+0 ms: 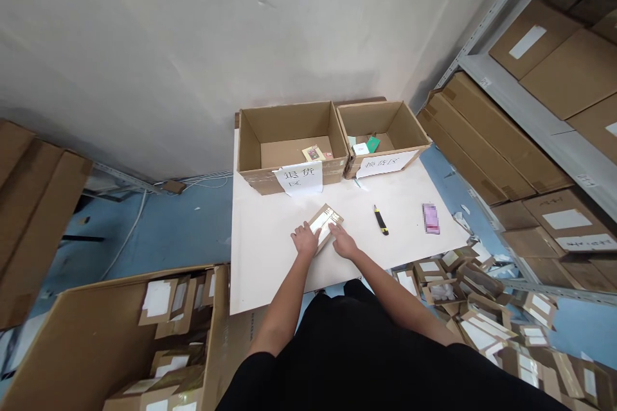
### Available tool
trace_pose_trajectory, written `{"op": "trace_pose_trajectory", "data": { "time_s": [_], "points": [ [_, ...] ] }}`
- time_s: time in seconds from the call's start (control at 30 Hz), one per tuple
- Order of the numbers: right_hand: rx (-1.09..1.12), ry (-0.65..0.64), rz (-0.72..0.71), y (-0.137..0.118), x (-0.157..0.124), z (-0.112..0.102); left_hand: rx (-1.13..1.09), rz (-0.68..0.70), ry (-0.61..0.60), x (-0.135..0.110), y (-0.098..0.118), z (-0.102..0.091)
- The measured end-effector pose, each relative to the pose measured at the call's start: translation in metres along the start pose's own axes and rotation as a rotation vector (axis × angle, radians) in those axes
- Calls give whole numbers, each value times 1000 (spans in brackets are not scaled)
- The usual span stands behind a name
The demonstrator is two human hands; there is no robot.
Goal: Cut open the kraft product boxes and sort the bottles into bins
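Observation:
A small cardboard box [329,212] with a shiny white label on top lies at a slant on the white tabletop. My left hand [305,239] grips its left side, fingers bent over the edge. On the opposite side, my right hand [343,242] holds the same box, its fingertips at the label. A black and yellow utility knife [380,220] lies on the table to the right of my right hand. Farther right is a purple item [430,218], blurred out. Part of the box is hidden under my hands.
Two open cartons with paper signs, a left one [250,178] and a right one [421,138], stand at the table's back, small packs inside. A large carton [72,327] of parcels is at lower left. Opened boxes [482,321] litter the floor at right, beside a loaded shelf [520,93].

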State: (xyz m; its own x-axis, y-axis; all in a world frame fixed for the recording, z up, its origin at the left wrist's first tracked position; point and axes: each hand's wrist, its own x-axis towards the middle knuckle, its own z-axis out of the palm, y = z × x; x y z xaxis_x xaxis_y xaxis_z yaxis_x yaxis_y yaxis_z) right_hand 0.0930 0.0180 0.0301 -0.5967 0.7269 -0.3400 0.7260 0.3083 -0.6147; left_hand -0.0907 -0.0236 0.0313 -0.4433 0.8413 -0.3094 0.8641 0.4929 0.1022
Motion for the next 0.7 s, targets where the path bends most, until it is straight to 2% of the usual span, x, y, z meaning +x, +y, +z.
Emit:
{"op": "trace_pose_trajectory", "data": {
  "time_s": [0.07, 0.13, 0.27, 0.4, 0.5, 0.6, 0.7],
  "points": [
    [-188, -106, 56, -17, 4, 10, -12, -21, -33, -4, 1, 0],
    [-333, -150, 92, -26, 7, 13, -29, -45, -36, -7, 1, 0],
    [-401, -188, 125, -29, 12, 9, -59, -11, 12, -12, 3, 0],
    [-224, -139, 99, -16, 12, 7, -74, 84, -32, -8, 0, -8],
    [-28, 20, 71, -5, 11, 11, -124, 109, -160, 1, -8, -21],
    [93, 194, 184, -10, 16, 24, -206, 104, -248, 7, -13, -29],
    [123, 170, 346, -25, 25, 35, -318, 102, -267, 4, -15, -27]
  ]
}}
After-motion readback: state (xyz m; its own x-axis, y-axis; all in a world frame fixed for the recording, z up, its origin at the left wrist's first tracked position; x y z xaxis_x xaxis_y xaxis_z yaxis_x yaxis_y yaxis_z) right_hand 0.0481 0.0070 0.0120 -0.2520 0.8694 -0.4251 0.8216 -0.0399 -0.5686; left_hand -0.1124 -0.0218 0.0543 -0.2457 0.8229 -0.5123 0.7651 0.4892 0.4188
